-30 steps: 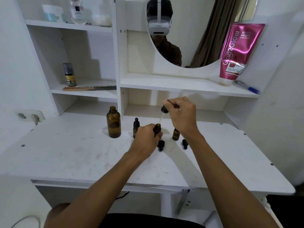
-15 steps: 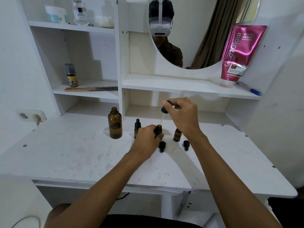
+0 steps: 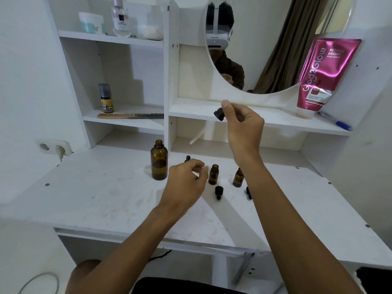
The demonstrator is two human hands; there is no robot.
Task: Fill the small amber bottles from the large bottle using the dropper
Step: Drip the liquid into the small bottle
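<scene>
Head view: my right hand [image 3: 244,126] pinches the dropper [image 3: 206,128], glass tip slanting down-left toward the large bottle [image 3: 159,163]'s open mouth, below-left. My left hand [image 3: 186,183], loosely curled, grips nothing beside 1 uncapped small bottle [image 3: 213,174].

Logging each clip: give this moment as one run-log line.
right hand: grip on dropper, raised, tilted | left hand: empty, beside open small amber bottle | large bottle: uncapped

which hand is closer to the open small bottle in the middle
Left. The left hand sits right beside the open small bottle, just off its left side. The right hand is raised well above it, holding the dropper.
</scene>
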